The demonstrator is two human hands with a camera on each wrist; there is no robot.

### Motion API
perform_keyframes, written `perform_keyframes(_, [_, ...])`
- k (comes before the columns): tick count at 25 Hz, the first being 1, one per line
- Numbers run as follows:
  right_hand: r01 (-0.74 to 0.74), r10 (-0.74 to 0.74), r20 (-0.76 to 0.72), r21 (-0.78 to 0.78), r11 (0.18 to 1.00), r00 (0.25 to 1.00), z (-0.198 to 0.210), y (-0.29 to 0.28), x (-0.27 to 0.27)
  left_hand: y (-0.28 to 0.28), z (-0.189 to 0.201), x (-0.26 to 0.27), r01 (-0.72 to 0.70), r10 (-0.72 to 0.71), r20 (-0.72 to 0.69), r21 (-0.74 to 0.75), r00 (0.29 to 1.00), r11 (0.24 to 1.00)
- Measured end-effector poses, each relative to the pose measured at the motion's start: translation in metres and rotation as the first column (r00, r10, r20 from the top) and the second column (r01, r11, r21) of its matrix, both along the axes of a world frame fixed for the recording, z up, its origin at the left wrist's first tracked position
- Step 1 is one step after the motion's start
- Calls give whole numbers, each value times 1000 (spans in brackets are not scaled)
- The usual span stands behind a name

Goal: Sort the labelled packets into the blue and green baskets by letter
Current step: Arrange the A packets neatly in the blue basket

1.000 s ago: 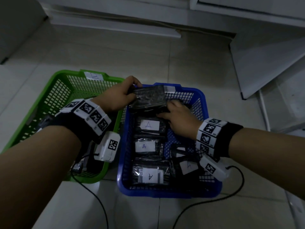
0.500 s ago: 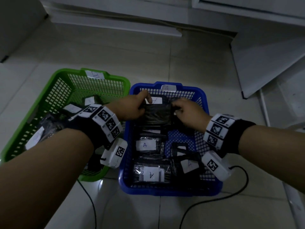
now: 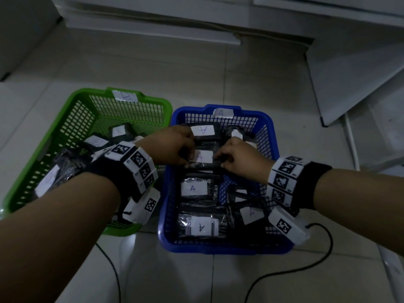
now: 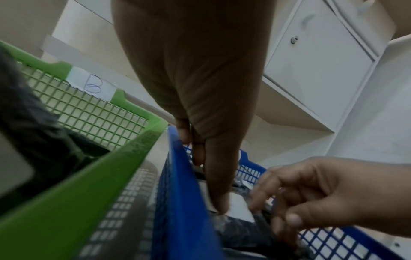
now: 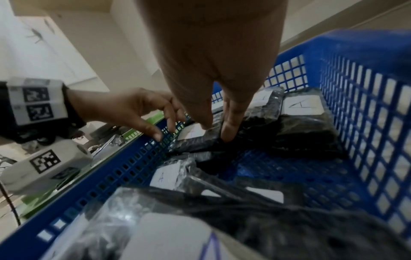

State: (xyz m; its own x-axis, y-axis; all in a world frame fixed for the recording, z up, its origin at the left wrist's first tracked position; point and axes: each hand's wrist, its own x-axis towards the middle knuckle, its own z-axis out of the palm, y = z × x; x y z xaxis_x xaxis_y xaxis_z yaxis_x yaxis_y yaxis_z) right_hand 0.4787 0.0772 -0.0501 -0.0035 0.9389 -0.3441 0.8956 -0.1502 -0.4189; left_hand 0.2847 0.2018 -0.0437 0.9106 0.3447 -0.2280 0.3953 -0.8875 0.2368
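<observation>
- Leftmost, I see the green basket (image 3: 72, 119), whose far rim carries a white tag with a handwritten "B" (image 4: 93, 86); the black packets inside it (image 3: 65, 165) have white stickers, but their letters are too blurred for me to read.
- My left hand (image 3: 172, 145) reaches over into the blue basket, fingers bent down, thumb tip touching the left edge of the packet (image 3: 203, 159) between my hands; whether it truly pinches it I cannot tell.
- That packet is a glossy black plastic pouch with a white sticker marked with a faint "A", lying in the far half of the blue basket (image 3: 267, 136).
- Behind it lies another black packet whose sticker (image 3: 202, 130) reads "A" upside down.
- Nearer me, three more packets show "A" stickers (image 3: 193, 189), (image 3: 202, 227), (image 3: 251, 213).
- The blue basket's far rim has a white tag reading "A" (image 3: 222, 112).
- My right hand (image 3: 240, 158) has its fingertips (image 5: 229, 133) curled down, pressing on the packet's right end, thumb alongside; the grip is narrow.
</observation>
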Motion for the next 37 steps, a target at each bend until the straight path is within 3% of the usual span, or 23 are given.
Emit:
perform_keyframes(4, [-51,51,-5,-87,995,999,5,4,-1,-2,-1,4,-1,15,-178,78,984,997])
perform_keyframes(8, [-51,50,-18,-75,996,999,18,-1,1,-6,1,6,-6,24,-214,84,977,996])
perform_keyframes(12, [-274,272,-42,-253,928,961,14,-10,-14,-10,2,10,-22,44,-206,112,977,994])
perform_keyframes(16, [-399,461,169,-304,865,871,7,-8,-15,-5,1,8,-20,42,-198,110,979,994])
perform_keyframes(20, [-370,396,80,-228,901,915,10,-5,-16,-1,-1,5,-8,26,-234,76,972,997])
perform_keyframes(24, [-376,444,96,-394,839,891,8,-1,-24,0,-2,6,-6,22,-230,73,973,997])
perform_keyframes(26, [-380,459,133,-390,839,878,8,1,-24,0,0,7,-16,29,-217,60,976,998])
perform_keyframes(30, [-354,396,27,-395,847,918,11,2,-27,-1,0,4,-23,33,-213,47,977,999])
perform_keyframes(33, [-357,441,76,-472,806,894,4,-1,-31,-1,1,3,-23,29,-215,32,976,999])
perform_keyframes(37, [-334,435,116,-476,814,893,0,-1,-35,-1,2,2,-21,24,-215,15,976,1000])
